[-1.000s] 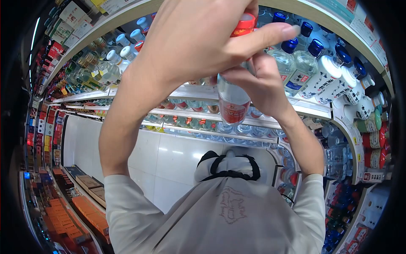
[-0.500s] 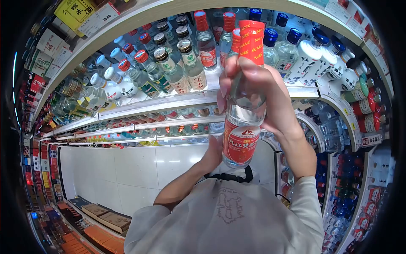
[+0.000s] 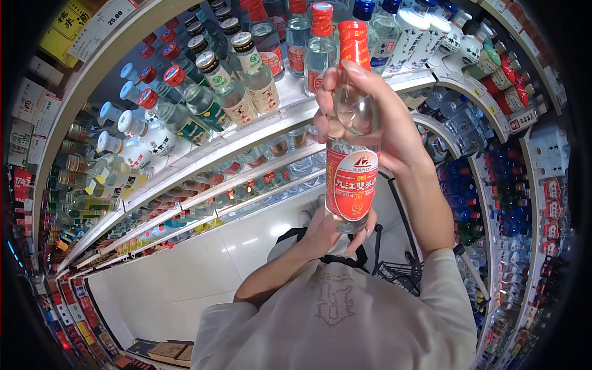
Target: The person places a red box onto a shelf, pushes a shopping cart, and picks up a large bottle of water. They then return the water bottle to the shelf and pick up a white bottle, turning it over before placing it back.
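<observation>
A clear glass liquor bottle with a red cap sleeve and a red-and-white label stands nearly upright before me, its label facing me. My right hand is wrapped around its neck and shoulder, thumb across the front and fingertips showing on the left side. Lower down, my left hand cups the bottle's base, with the thumb on one side and fingers on the other. The palm is partly hidden behind the glass. Similar red-capped bottles stand on the shelf just behind.
A curved shelf carries rows of bottles, including white ones with blue caps and dark-capped clear ones. More stocked shelves run below and at the right. A black basket is near my right side, above the tiled floor.
My view has turned, and the shelf bottles shift left. My left hand has come to the bottle's base, and the label now faces me more squarely. The basket has come into view.
</observation>
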